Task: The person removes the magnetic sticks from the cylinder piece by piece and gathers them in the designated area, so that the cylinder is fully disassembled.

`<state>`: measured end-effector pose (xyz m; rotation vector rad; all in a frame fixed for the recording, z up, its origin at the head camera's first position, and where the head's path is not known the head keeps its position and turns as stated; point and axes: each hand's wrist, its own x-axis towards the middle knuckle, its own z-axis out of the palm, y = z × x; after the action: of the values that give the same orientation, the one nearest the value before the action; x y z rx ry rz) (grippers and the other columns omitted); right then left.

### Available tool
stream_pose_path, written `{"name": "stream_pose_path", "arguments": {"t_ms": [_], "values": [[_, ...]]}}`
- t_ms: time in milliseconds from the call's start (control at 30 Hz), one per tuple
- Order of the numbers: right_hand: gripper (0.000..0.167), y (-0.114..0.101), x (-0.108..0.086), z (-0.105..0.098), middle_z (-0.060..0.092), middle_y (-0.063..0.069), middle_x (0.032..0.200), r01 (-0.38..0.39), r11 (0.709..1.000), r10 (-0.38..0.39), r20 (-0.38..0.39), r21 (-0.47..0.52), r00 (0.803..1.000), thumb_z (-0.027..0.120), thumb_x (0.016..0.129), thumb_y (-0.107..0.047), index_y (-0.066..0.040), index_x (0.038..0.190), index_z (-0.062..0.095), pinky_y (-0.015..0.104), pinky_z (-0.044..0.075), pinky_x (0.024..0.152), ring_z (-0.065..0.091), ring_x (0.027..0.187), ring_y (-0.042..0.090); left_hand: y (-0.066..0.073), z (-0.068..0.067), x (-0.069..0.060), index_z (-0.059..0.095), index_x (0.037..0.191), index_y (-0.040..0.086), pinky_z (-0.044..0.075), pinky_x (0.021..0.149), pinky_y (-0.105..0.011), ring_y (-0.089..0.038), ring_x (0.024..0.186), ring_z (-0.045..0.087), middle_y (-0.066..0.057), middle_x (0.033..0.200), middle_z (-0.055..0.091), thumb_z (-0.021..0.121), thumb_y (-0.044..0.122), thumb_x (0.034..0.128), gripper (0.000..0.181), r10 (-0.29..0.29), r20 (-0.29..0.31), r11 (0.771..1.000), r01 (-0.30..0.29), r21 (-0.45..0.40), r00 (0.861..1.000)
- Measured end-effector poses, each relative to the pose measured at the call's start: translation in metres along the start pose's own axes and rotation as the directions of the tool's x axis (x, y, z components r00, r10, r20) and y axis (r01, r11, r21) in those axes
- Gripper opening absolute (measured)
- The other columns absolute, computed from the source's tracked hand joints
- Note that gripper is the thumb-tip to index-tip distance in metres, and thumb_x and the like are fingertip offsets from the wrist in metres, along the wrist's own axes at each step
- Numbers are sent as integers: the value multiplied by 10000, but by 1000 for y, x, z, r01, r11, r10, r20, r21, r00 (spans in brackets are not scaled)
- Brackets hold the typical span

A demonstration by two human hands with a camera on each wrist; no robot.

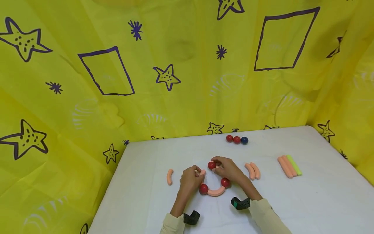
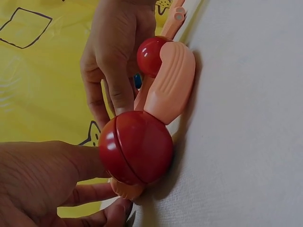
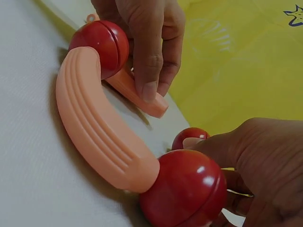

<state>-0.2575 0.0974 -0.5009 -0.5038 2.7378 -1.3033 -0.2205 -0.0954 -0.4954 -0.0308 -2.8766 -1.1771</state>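
One white table (image 1: 140, 208) spreads before us; over it are the left hand (image 1: 190, 178) and right hand (image 1: 229, 168). In a loose ring (image 1: 216, 192), the left pinches a pink stick (image 1: 203, 172) at ten o'clock, while a curved pink piece (image 1: 216, 192) lies at six. We see the right hold a red ball (image 1: 211, 165) at twelve; lower balls (image 1: 203, 189) sit at eight and four.

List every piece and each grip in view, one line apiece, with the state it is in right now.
Left grip: pinching a curved piece
Right grip: holding a red ball
Front curved piece: joined between two red balls
Lone curved piece: loose
Curved pair: loose, side by side
Straight sticks: lying side by side
Back balls: two red, one blue, in a row
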Motion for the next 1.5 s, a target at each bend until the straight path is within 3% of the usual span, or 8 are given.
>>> {"name": "stream_pose_path", "arguments": {"t_ms": [300,633,1033,1233,1400,1500], "values": [[354,-1,-4,-5,663,116,1128,-50,999,51,16,-12,999,666,916,-129,-7,1242,603,429,527,922,623,1029,230,0,-6,1,691,1102,109,344,504,-315,-141,662,452,-16,728,511,661,176,871,243,11,40,1000,-13,28,999],[402,-5,-10,-9,640,74,1083,-134,991,135,38,-27,990,708,894,-174,-18,1249,602,399,534,904,590,978,179,-3,-7,1,680,1055,62,361,510,-288,-145,679,462,-29,752,523,650,167,870,216,26,44,1000,-27,15,999],[392,-4,-19,-12,620,87,1059,-108,993,111,53,-48,992,727,876,-175,10,1202,613,407,533,888,603,973,194,-7,-5,-1,680,1015,40,366,514,-246,-115,634,464,-8,694,532,655,179,888,189,68,41,998,-68,-12,997],[387,-6,-21,-14,615,98,1063,-100,994,103,59,-54,993,734,863,-143,14,1196,613,410,532,876,602,968,199,-8,-8,-2,646,972,19,348,463,-229,-94,510,452,20,585,532,659,217,904,210,55,65,996,-50,-69,996],[418,-10,-22,-16,586,82,945,-118,988,124,53,-104,991,742,853,-155,25,1205,604,321,507,730,545,833,172,-8,-8,-2,625,978,20,345,462,-233,-93,500,455,31,567,546,657,216,896,216,42,83,996,-35,-80,996],[474,-14,-23,-19,561,89,870,-168,976,179,74,-136,981,742,860,-204,36,1235,580,276,438,636,506,748,171,-8,-9,-1,622,1002,19,347,465,-232,-92,501,459,30,573,555,659,211,893,224,32,89,997,-26,-73,996]]}}
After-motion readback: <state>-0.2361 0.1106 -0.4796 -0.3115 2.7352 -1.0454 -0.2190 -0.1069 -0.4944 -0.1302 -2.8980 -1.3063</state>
